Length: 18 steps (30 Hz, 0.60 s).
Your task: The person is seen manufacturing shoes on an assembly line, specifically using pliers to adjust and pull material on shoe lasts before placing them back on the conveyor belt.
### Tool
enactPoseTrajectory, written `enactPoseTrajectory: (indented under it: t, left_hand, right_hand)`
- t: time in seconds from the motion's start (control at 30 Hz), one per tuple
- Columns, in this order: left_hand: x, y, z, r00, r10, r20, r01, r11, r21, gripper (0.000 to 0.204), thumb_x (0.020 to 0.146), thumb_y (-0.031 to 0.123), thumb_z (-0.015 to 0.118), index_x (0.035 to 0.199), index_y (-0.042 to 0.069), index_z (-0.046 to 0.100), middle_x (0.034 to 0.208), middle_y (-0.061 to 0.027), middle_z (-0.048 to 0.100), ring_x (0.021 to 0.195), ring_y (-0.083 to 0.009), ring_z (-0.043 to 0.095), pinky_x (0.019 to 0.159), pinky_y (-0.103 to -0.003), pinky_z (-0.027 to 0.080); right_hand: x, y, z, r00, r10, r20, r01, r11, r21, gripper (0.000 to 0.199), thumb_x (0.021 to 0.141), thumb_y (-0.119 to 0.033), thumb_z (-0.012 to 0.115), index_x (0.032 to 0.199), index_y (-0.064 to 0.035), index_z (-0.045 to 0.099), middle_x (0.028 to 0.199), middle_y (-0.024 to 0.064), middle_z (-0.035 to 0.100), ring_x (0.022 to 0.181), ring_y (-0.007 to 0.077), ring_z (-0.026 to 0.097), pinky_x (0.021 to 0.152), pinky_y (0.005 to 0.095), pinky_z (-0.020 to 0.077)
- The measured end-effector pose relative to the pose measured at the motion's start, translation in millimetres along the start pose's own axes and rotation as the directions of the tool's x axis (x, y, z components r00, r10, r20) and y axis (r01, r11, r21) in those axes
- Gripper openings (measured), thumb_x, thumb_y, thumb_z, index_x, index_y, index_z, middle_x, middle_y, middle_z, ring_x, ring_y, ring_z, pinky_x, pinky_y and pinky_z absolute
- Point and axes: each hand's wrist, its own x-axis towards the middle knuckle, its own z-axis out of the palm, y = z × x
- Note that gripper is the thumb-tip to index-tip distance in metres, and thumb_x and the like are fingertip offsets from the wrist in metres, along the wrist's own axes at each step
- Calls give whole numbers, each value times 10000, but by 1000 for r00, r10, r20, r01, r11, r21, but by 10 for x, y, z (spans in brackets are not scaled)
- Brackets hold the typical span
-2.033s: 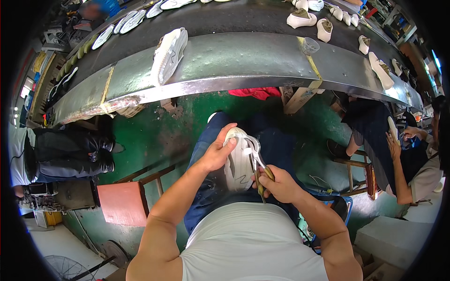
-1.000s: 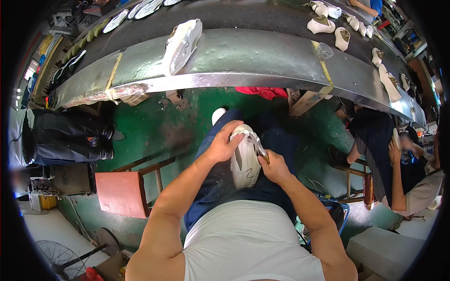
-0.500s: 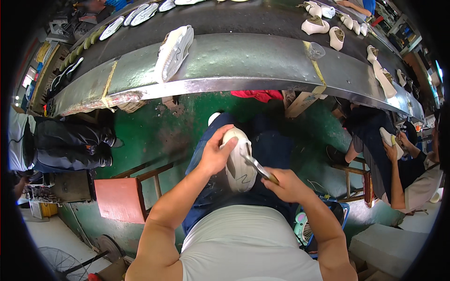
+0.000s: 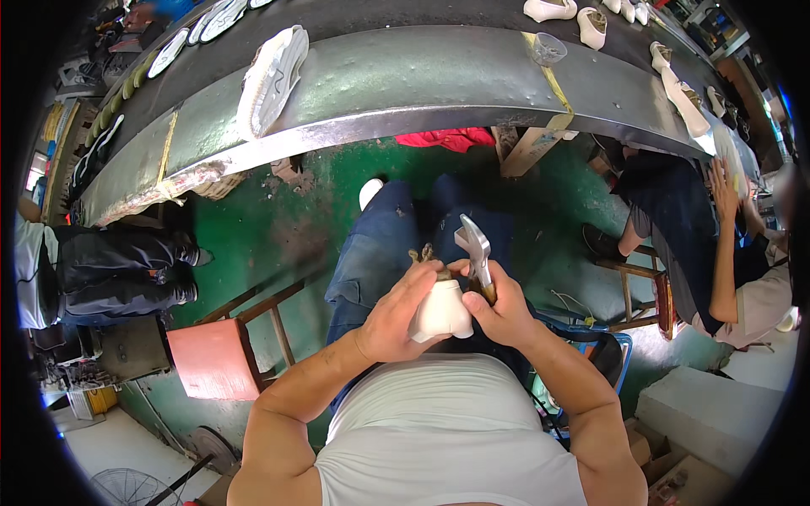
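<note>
Fingers of the left hand [image 4: 395, 314] grip a shoe [image 4: 444, 310], those of the right hand [image 4: 504, 314] pincers [image 4: 476, 243]; a squiggle-marked sneaker [image 4: 273, 83] sits by the near edge of the tabletop [image 4: 405, 72]

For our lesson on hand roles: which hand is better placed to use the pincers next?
Probably the right hand: it already grips the pincers close to the white shoe, while the left hand is occupied holding that shoe.

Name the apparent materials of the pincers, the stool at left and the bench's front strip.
Pincers: probably steel; the head gleams silver-grey. Stool: perhaps painted wood or vinyl-topped; smooth reddish seat with slight sheen. Front strip: seemingly sheet metal; grey, shiny, dented.
</note>
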Motion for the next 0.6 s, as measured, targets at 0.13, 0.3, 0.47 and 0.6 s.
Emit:
enactPoseTrajectory:
  t: [0.13,0.3,0.47,0.6]
  left_hand:
    - [-148,-242,233,974,-207,-92,219,964,150,1001,684,78,887,1493,5,301,1388,-273,480,1284,-459,492,1094,-463,420]
    - [-33,-369,213,914,-403,-38,391,903,-177,867,763,42,827,1496,27,365,1432,-205,489,1309,-331,512,1094,-407,413]
    - [64,-418,106,918,-394,-47,373,896,-239,794,750,57,833,1435,39,432,1393,-202,501,1287,-352,507,1071,-418,426]
    - [-25,-162,140,950,-302,77,307,950,-63,1061,685,198,896,1514,22,258,1466,-239,342,1383,-388,346,1134,-463,310]
  right_hand:
    - [23,8,-43,989,141,-51,-146,983,-112,435,988,-357,603,1215,8,537,1040,129,693,894,196,655,842,332,512]
    - [111,215,-147,987,118,-107,-120,993,-15,535,993,-483,565,1151,28,567,899,97,665,791,171,619,759,320,508]
    - [124,214,-229,986,148,-77,-119,947,300,484,1015,-454,542,1158,7,549,991,57,643,816,96,574,745,290,488]
    - [110,189,-80,970,185,-159,-133,949,287,344,1012,-297,580,1172,3,530,1106,83,646,976,119,589,878,307,491]
